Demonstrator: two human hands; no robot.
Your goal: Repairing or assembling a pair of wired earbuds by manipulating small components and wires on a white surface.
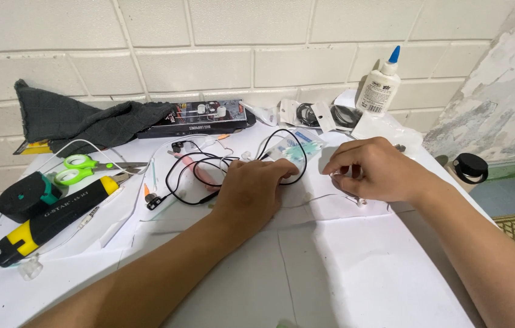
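Evidently the step in hand is fine work on a thin black earphone cable [233, 163], which lies in loose loops on the white paper-covered table [330, 267] at about twelve o'clock from the left hand [251, 191]. That hand rests palm down on the paper with its fingers together and curled forward, their tips touching the loop's near edge beside a small clear plastic packet with green print [294, 147]; whether they actually grip the cable I cannot tell. At three o'clock from it, the right hand [370, 170] has its fingertips [339, 173] pinched together on something very small, too small to identify, with a thin pale wire [312, 199] running across the paper between the two hands.

Well off at nine o'clock lie a black-and-yellow utility tool [51, 220] and green-handled scissors [78, 169]. At eleven o'clock a dark grey cloth [75, 118] is heaped against the white brick wall [209, 48], with a flat black earphone box [200, 118] beside it. A white glue bottle with a blue tip [380, 85] stands at one o'clock.

By my judgement, the next move calls for a steady pinch and small, slow finger motions, with the cable loops kept flat so they do not snag.
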